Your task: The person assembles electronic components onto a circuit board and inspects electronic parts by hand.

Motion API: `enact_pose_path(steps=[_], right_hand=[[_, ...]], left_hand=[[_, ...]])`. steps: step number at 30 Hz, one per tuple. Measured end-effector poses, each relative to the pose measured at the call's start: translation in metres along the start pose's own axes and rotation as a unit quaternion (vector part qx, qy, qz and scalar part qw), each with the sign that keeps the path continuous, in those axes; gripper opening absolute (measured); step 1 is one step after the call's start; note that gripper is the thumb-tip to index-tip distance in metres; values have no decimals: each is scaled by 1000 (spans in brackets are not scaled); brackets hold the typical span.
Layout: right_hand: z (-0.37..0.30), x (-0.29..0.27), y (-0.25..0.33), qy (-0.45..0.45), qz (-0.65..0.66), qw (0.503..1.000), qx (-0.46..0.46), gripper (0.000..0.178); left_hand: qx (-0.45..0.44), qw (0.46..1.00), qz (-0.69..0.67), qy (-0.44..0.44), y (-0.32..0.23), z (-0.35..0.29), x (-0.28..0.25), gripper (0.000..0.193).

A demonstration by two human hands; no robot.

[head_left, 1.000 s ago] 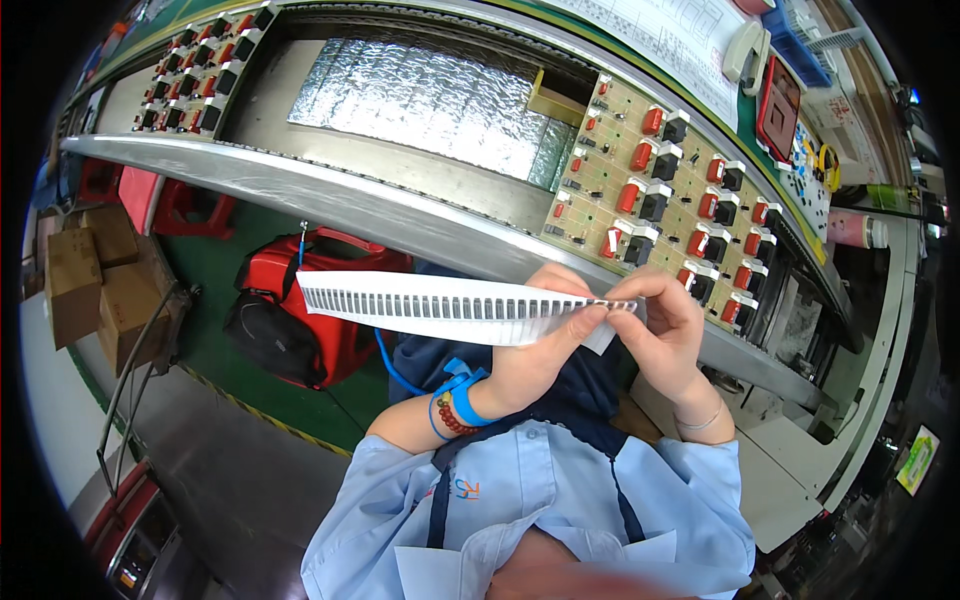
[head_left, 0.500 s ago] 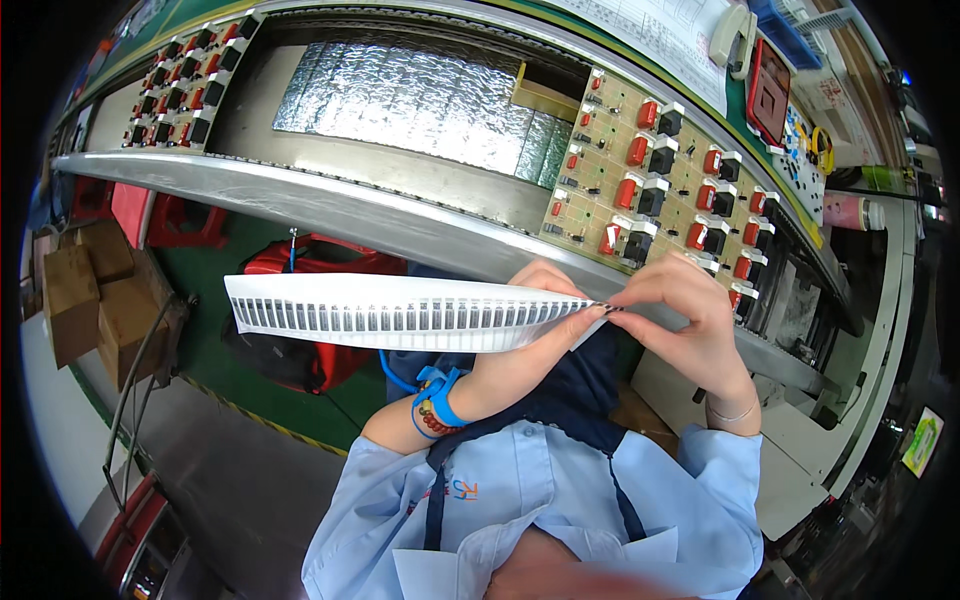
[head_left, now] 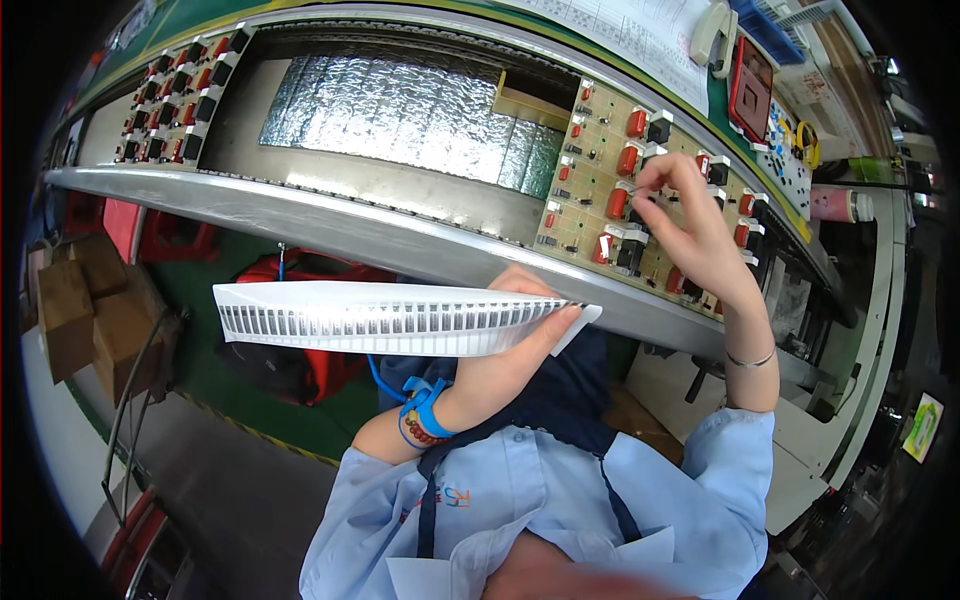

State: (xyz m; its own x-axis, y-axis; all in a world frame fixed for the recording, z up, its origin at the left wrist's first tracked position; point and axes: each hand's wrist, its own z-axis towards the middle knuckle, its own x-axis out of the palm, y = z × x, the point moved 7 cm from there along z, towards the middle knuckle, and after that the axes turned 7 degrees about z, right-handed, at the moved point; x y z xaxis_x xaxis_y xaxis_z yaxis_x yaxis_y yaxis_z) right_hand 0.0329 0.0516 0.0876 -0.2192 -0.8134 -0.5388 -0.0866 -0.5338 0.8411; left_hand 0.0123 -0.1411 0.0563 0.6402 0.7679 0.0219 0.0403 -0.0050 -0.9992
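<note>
A long white label sheet (head_left: 350, 292), curled along its length, carries a row of small dark printed labels. My left hand (head_left: 505, 375) grips its right end, thumb on top, and the sheet stretches out to the left. Over the right-hand circuit board (head_left: 566, 205) my right hand (head_left: 690, 225) is held with thumb and forefinger bent toward each other, just by a red component (head_left: 619, 203) and its black-and-white neighbour. Anything in those fingertips is too small to make out. The board bears several red, black and white parts.
Metal conveyor rails (head_left: 400, 222) run across in front of me. Silvery foil (head_left: 390, 115) lies between them. More populated boards (head_left: 180, 95) sit at the far left. Beyond the rails are papers (head_left: 640, 35), a red-framed device (head_left: 750, 90) and a pink cup (head_left: 835, 205). Cardboard boxes (head_left: 65, 320) stand lower left.
My right hand has left the right end of the label sheet and moved up over the circuit board. My left hand still grips the sheet, shifted slightly left.
</note>
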Motion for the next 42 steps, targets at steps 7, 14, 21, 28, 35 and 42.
enact_pose_path(steps=[7,14,21,28,35,42], right_hand=[[7,4,5,20,-196,978,-65,17],[18,-18,-18,-16,-227,973,-49,12],[11,-21,1,-117,-281,951,-48,16],[-22,17,52,84,-60,991,-83,22],[-33,17,64,36,-121,979,-160,22],[-49,14,73,-19,-202,921,-332,16]], left_hand=[[5,1000,-10,-7,-2,1,-4,12],[-16,1000,-26,-7,-4,4,-1,7],[-38,997,-72,-10,-4,5,2,7],[-25,997,-67,-3,-3,8,8,8],[-12,998,-58,7,-5,9,13,7],[-39,998,-47,-11,-9,12,11,6]])
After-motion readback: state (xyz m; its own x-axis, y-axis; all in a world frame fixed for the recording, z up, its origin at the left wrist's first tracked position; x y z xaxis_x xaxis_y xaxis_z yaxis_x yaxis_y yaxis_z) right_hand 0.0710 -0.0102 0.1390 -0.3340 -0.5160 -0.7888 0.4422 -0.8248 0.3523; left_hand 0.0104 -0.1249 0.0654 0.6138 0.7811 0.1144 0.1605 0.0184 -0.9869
